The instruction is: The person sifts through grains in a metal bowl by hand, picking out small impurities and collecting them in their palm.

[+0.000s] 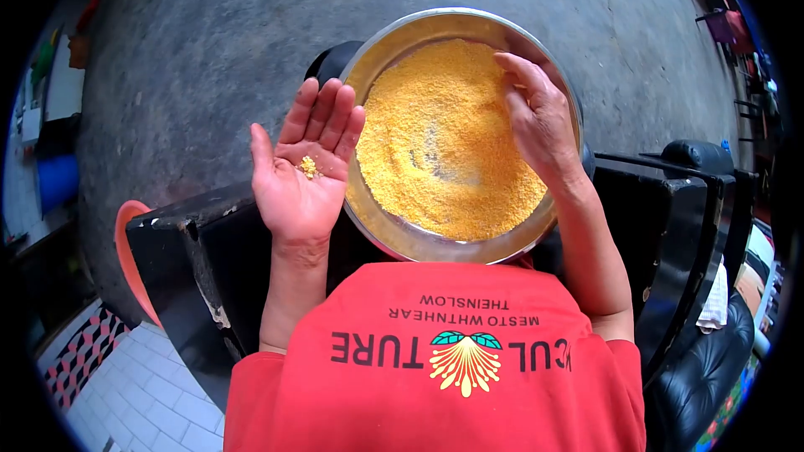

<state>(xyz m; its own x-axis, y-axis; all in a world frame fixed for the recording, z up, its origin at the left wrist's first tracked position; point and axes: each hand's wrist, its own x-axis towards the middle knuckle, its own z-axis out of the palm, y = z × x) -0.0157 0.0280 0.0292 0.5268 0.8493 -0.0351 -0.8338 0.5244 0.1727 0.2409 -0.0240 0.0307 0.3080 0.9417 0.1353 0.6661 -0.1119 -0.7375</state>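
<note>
My left hand is held palm up beside the basin's left rim, fingers stretched out. On its palm lies a small clump of yellow grains. A wide, round metal basin sits at my lap, holding a layer of coarse yellow ground grain that looks like corn grits. The layer thins near the middle, where some of the basin's bottom shows. Over the right side of the basin is my right hand, its fingers loosely bent and its thumb apart from them. Nothing shows between those fingers.
Dark furniture with worn edges stands on my left, next to an orange curved rim. Black seats are on my right, with a white cloth. Grey concrete floor lies beyond; a blue container is far left.
</note>
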